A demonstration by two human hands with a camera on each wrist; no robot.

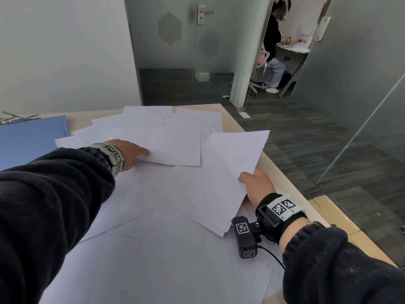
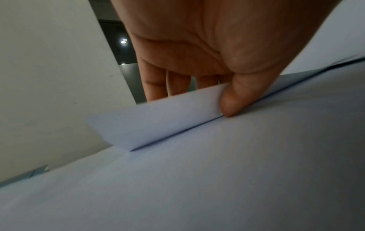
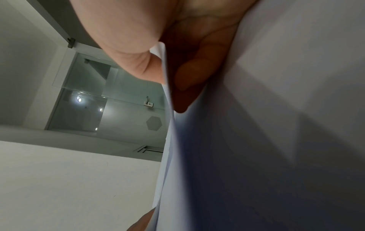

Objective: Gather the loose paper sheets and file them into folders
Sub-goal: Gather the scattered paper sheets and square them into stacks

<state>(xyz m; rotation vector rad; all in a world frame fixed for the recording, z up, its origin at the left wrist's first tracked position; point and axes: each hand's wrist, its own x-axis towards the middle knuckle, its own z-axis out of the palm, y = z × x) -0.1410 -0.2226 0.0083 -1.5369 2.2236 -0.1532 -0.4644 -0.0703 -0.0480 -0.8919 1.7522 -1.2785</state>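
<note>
The right hand point(image 1: 254, 185) holds a thin stack of sheets point(image 1: 221, 172) at its near right edge; in the right wrist view the thumb point(image 3: 142, 62) lies on one side of the stack and the fingers point(image 3: 189, 81) on the other, so it is a flat pinch. The stack is raised a little at the right side of the worktop point(image 1: 271, 163), and its far corner points toward the far right.

The left hand point(image 1: 129, 153) is lower and more to the left. Its thumb point(image 2: 231, 101) presses the near edge of a single sheet point(image 1: 175, 148) against fingers that go under it, and this edge is lifted from the papers below.

Around both hands, the loose sheets point(image 1: 153, 249) cover most of the worktop in overlapping layers, from the near edge to the far edge. A blue folder point(image 1: 32, 137) lies at the far left, partly beside the papers.

I judge the paper to be very light, thin and smooth, so the sheets will slide on each other and bend easily. It seems best to take each one at an edge or a corner, and to support the growing stack from below, because a hard pinch may crease it.
</note>
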